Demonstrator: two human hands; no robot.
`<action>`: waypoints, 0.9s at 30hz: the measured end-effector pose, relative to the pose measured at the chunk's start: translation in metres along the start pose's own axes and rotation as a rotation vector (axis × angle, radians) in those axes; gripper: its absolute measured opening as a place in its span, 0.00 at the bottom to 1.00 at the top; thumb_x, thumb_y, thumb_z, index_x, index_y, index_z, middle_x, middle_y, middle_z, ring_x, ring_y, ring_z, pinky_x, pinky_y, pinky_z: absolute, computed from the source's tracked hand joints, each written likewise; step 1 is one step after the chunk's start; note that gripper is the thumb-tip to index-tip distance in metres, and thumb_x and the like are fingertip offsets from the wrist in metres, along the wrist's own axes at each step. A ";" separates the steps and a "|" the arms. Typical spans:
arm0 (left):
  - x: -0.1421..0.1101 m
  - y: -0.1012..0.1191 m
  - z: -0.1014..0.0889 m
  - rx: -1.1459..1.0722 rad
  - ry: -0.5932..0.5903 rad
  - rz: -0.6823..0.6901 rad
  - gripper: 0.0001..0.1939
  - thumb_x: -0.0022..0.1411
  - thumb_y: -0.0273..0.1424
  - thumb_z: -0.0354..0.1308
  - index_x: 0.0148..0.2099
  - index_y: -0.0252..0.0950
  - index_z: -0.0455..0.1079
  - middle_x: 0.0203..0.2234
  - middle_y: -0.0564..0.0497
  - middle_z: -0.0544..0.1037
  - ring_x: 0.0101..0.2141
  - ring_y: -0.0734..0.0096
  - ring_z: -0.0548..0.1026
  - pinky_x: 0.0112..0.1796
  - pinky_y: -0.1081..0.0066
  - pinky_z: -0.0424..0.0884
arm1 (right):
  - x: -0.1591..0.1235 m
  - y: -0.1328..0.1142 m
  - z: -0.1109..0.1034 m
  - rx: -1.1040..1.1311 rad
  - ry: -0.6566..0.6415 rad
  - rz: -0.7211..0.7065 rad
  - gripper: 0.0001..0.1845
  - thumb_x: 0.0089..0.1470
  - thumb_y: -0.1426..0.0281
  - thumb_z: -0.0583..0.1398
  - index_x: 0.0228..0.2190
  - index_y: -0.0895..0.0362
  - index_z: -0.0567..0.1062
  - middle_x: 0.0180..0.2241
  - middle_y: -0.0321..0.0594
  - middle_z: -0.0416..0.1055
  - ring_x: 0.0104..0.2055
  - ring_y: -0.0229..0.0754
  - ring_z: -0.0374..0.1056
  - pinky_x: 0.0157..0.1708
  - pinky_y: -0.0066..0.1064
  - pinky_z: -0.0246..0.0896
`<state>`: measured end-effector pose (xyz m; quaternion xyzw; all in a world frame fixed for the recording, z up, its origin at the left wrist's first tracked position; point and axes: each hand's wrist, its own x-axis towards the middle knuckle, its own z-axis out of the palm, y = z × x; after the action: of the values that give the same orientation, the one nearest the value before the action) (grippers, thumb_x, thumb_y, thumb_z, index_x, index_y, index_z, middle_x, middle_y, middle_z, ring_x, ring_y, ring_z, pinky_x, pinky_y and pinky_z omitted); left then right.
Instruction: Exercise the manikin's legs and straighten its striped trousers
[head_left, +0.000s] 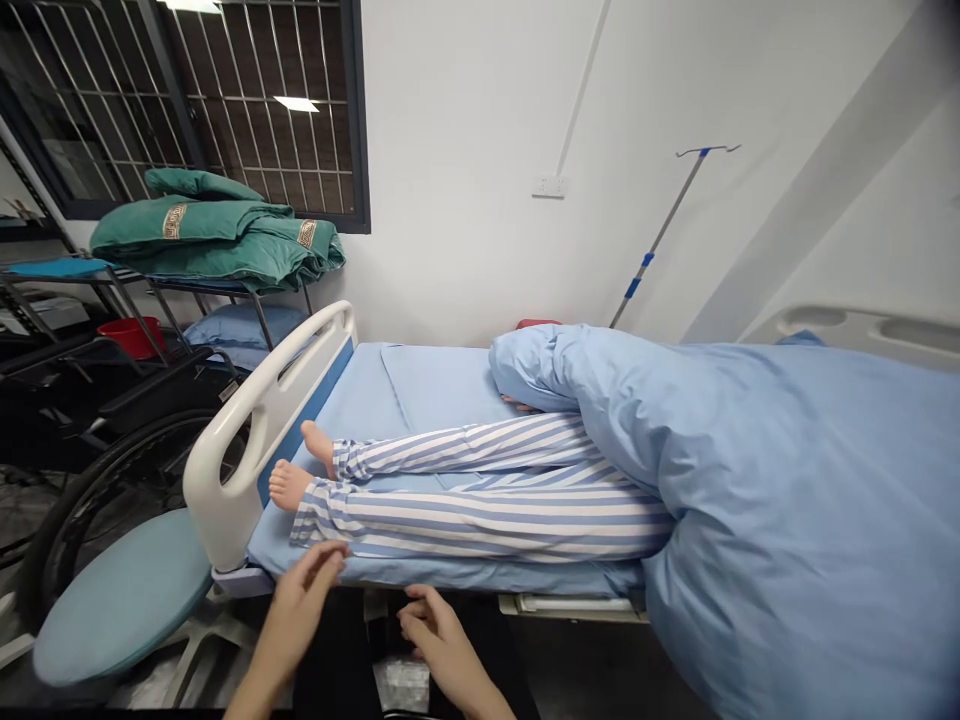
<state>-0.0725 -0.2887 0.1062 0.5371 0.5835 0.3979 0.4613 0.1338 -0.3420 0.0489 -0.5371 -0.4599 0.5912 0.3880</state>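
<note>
My left hand (300, 600) reaches toward the near edge of the hospital bed (420, 390), fingers stretched out and slightly apart, just below the cuff of the striped pyjama leg (480, 515). My right hand (435, 635) hovers lower, fingers loosely curled, holding nothing I can see. A figure lies on the blue sheet with two bare feet (296, 470) near the white footboard (262, 420). A light blue duvet (787, 490) is pulled back over the upper body, leaving the legs bare of cover.
A blue round stool (120, 600) and a wheelchair wheel (82, 500) stand left of the bed. Folded green quilts (217, 235) lie on a rack under the barred window. An IV pole (660, 235) leans by the wall. A second footboard (862, 335) shows at right.
</note>
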 end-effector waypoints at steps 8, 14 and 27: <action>0.137 0.045 -0.059 0.471 0.255 0.186 0.17 0.54 0.44 0.49 0.35 0.37 0.69 0.37 0.50 0.77 0.41 0.63 0.73 0.43 0.68 0.67 | 0.127 -0.068 0.035 -0.412 0.009 -0.363 0.18 0.47 0.69 0.56 0.43 0.55 0.68 0.39 0.40 0.71 0.41 0.42 0.67 0.39 0.32 0.61; 0.231 0.035 -0.073 0.881 0.235 0.166 0.26 0.57 0.37 0.44 0.55 0.31 0.60 0.50 0.40 0.69 0.52 0.60 0.67 0.50 0.64 0.62 | 0.223 -0.110 0.084 -0.767 0.062 -0.594 0.29 0.45 0.69 0.57 0.50 0.59 0.60 0.48 0.48 0.65 0.52 0.49 0.60 0.49 0.39 0.58; 0.297 0.017 -0.076 1.399 -0.139 0.043 0.20 0.56 0.33 0.47 0.47 0.31 0.70 0.43 0.33 0.75 0.44 0.54 0.73 0.42 0.61 0.68 | 0.322 -0.072 0.109 -1.231 -0.086 -0.417 0.40 0.37 0.61 0.64 0.51 0.57 0.56 0.47 0.50 0.66 0.49 0.54 0.63 0.47 0.45 0.56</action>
<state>-0.1407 0.0109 0.1094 0.7434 0.6608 -0.0971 0.0356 -0.0157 -0.0289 0.0288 -0.5367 -0.8241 0.1529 0.0972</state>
